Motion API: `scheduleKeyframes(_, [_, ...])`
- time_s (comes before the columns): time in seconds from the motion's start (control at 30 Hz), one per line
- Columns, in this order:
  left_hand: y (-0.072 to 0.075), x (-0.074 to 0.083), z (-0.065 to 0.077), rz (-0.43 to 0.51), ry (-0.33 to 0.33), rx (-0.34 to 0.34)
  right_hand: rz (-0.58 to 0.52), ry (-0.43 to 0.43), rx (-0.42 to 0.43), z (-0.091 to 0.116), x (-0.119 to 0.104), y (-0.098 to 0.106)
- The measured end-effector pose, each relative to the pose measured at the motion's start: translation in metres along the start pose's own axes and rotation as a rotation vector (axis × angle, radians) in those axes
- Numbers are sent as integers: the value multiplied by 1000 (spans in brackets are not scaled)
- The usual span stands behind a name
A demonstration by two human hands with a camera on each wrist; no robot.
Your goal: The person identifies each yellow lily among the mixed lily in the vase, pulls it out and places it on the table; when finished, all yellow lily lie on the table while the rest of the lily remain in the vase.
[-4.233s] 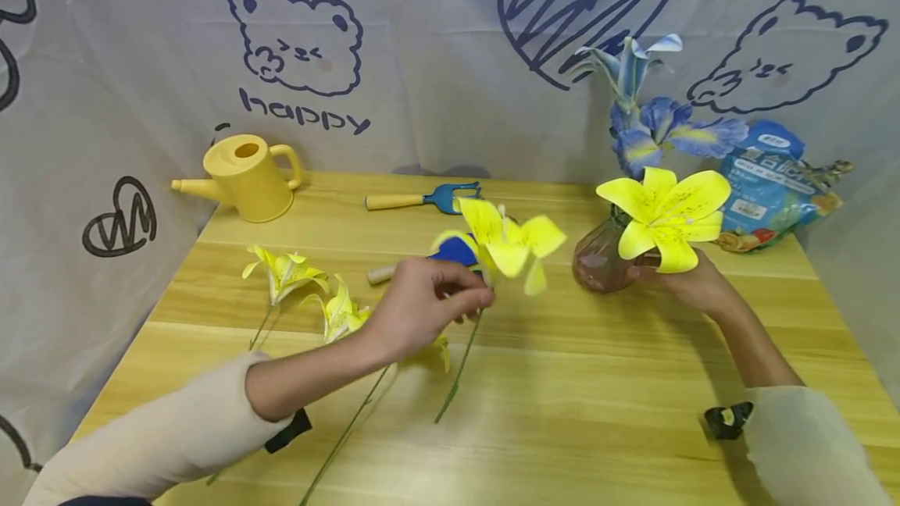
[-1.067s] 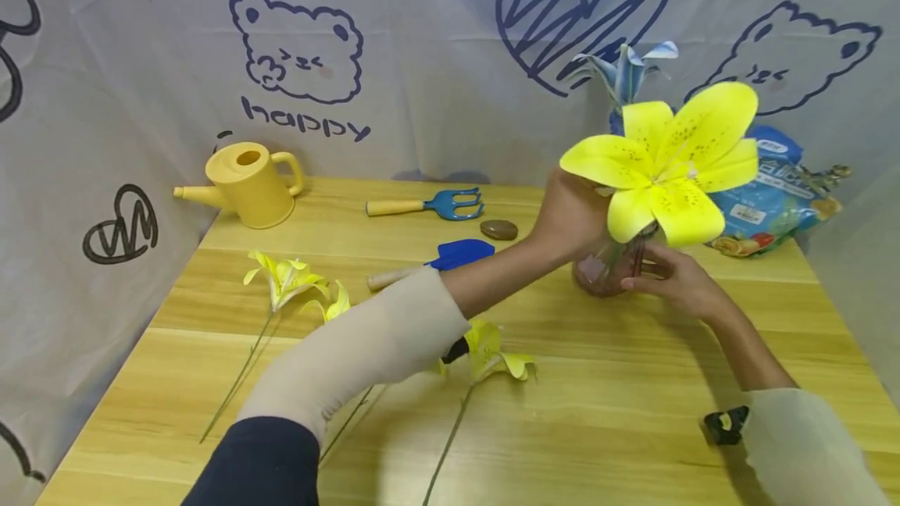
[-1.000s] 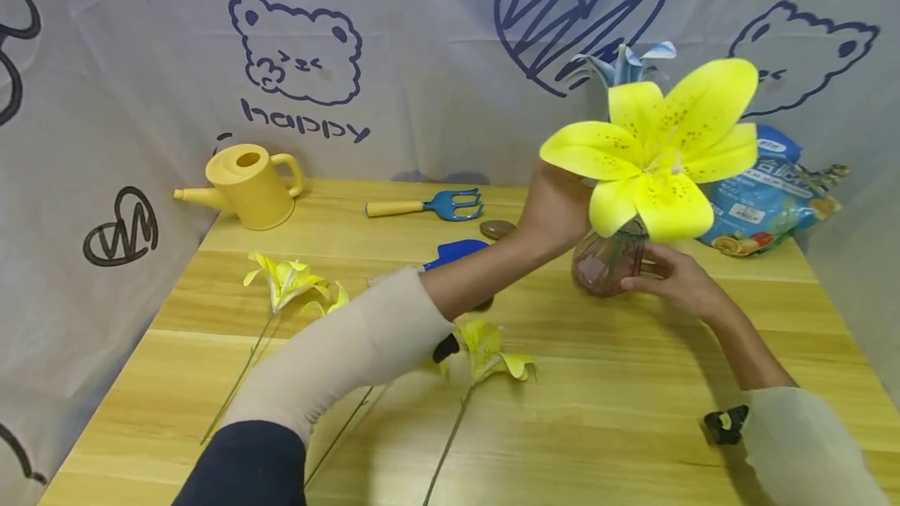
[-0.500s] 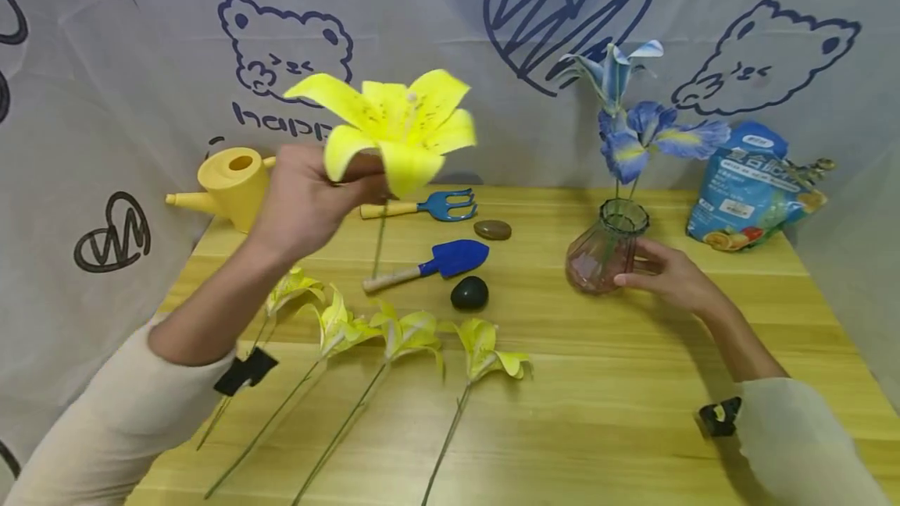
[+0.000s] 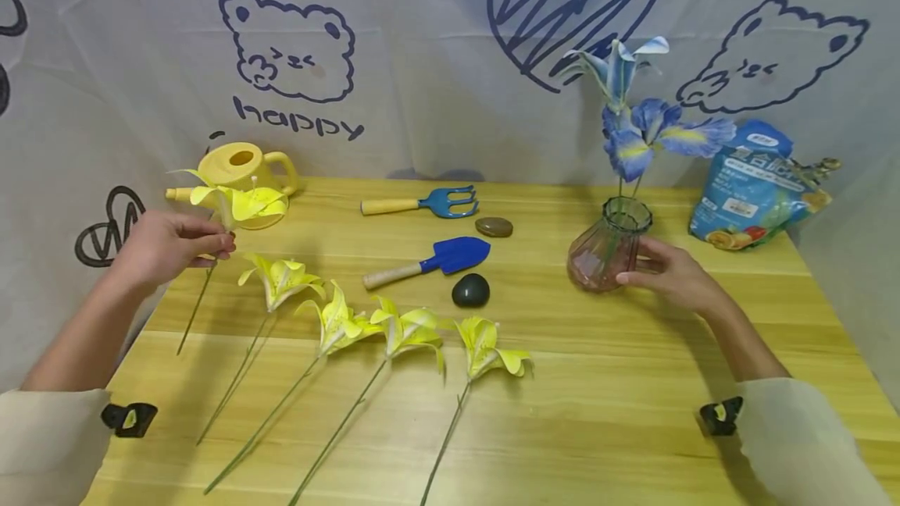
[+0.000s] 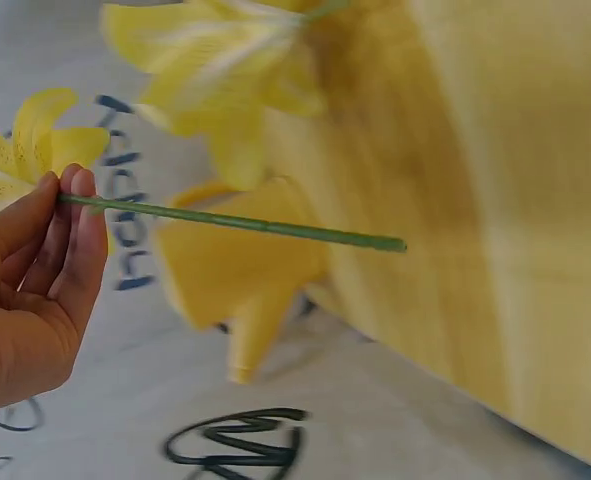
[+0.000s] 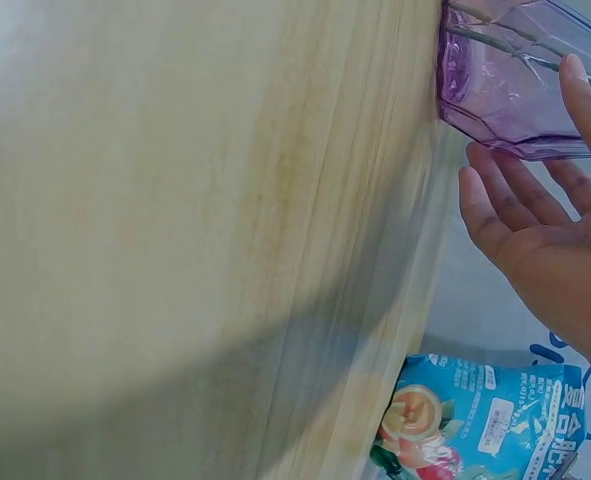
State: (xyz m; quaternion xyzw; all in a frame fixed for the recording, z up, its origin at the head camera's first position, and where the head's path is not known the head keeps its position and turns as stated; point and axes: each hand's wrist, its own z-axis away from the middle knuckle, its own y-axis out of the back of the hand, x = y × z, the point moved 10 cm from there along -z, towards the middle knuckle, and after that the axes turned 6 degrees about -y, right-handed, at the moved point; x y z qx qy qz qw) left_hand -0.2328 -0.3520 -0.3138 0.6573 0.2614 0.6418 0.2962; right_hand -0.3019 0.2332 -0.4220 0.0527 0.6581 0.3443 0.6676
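My left hand pinches the green stem of a yellow lily just under its bloom, held above the table's left side. In the left wrist view, the bare lower stem points away from the fingers. My right hand holds the side of a pinkish glass vase, thumb in front and fingers partly hidden behind. In the right wrist view the thumb overlaps the vase. A blue-and-white lily and a blue-purple iris stand in the vase.
Several yellow lilies lie in a row on the wooden table. Behind them are a blue trowel, a blue hand fork, a black stone and a brown stone. A watering can and a blue bag stand at the back.
Earlier the left hand held the yellow lily up by the vase; it has since swung left and lowered with it. The right hand stays at the vase.
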Motion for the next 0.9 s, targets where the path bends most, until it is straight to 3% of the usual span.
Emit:
scheduleKeyframes(0.23, [-22,-52,-6,-18,104,-89,-9,15,7,-1,1,-1])
scheduleKeyframes(0.4, [-38,-75,-11,-46,127,-111,9,-2,15,0,2,-1])
scheduleKeyframes(0.6, [-51,-82,-11,-45,92,-134,33,-30,10,1,4,-1])
scheduleKeyframes(0.73, [-51,-79,-11,-74,46,-129,22,-13,10,1,3,-2])
scheduleKeyframes(0.9, [-52,-83,-7,-25,32,-152,29,-20,5,2,3,-3])
